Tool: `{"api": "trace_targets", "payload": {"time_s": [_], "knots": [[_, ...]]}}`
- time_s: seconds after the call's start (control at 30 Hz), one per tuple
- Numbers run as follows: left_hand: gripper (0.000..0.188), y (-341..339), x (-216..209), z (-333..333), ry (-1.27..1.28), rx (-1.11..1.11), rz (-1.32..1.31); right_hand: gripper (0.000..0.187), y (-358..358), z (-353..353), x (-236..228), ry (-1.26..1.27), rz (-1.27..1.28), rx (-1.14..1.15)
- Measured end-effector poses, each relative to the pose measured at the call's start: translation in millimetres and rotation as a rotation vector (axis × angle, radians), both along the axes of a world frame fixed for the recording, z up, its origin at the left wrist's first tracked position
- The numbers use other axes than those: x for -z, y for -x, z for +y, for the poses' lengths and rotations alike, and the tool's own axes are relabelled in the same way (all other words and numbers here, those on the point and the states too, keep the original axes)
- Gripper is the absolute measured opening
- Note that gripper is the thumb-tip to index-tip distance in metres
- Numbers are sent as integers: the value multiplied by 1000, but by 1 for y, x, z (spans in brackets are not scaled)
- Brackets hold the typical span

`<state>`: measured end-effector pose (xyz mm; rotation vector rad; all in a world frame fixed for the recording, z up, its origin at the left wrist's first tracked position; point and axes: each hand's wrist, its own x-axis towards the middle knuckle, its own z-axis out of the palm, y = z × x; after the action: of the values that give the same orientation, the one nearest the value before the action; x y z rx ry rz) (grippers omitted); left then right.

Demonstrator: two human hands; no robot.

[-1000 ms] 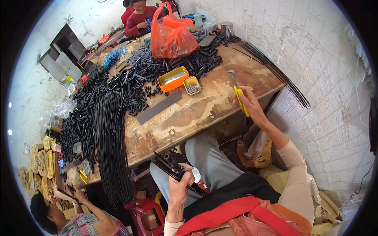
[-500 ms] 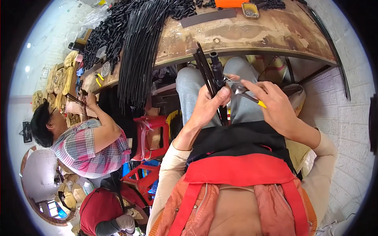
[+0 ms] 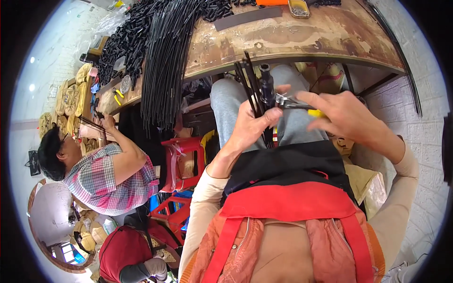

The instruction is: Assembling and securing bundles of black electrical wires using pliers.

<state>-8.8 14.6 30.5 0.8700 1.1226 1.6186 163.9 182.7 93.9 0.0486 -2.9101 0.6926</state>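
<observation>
Worn tabletop (image 3: 283,38), black rods (image 3: 165,70) beyond apparent pliers (image 3: 296,105)

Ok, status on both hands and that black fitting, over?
Left hand closed on black rods and the black fitting. Right hand at yellow-handled pliers, grip blurred. Pliers' head beside the fitting; left thumb close by, possibly in the way.

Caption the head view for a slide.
Left hand grips black rods and a black tube; right hand holds yellow-handled pliers beside the tube.
</observation>
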Motion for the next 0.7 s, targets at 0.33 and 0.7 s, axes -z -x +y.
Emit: {"api": "trace_targets", "payload": {"time_s": [0.33,0.7], "knots": [[42,-8,3,5,87,-2,70,37,-3,-1,-2,-215,298,78],[41,3,2,10,66,15,-8,46,3,-3,-11,52,1,143]]}}
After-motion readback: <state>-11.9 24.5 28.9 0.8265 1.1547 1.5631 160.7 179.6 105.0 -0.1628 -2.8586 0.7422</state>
